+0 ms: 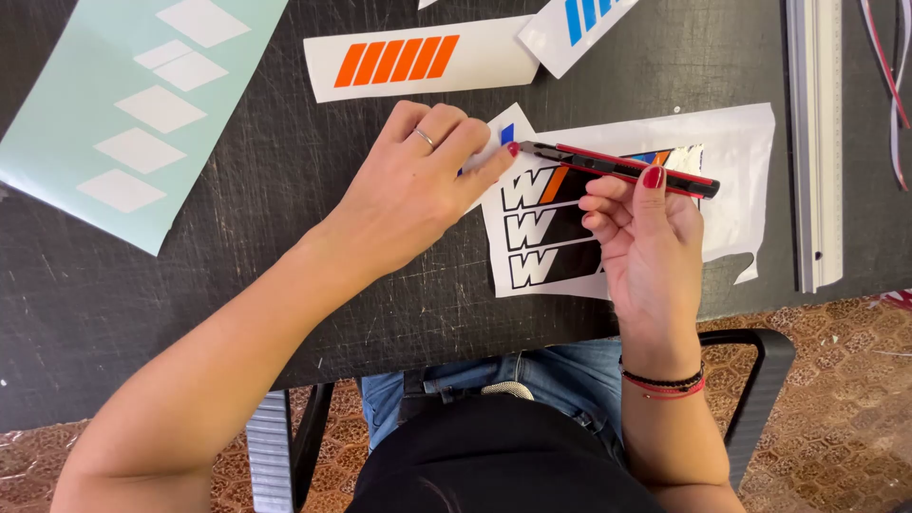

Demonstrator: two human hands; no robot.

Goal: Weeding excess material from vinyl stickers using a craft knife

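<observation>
A: Black cutting mat [285, 275] is covered by a pale green sheet [85, 114] far left and a metal ruler [815, 142] right.
B: White decal sheet [731, 152] at the near edge is pressed flat by the left hand [418, 190], fingers extended.
A: Red-black craft knife [617, 167] is gripped by the right hand [646, 237], tip beside the left forefinger.

The right hand [651, 237] gripped a red-and-black craft knife [622, 168], its tip meeting the left hand's [413, 190] forefinger over a sticker sheet [731, 161] with 3 black letter decals near the desk's [285, 275] front edge. An orange-striped sticker [418, 59] lay toward the back edge, a metal ruler [815, 142] toward the right edge.
</observation>
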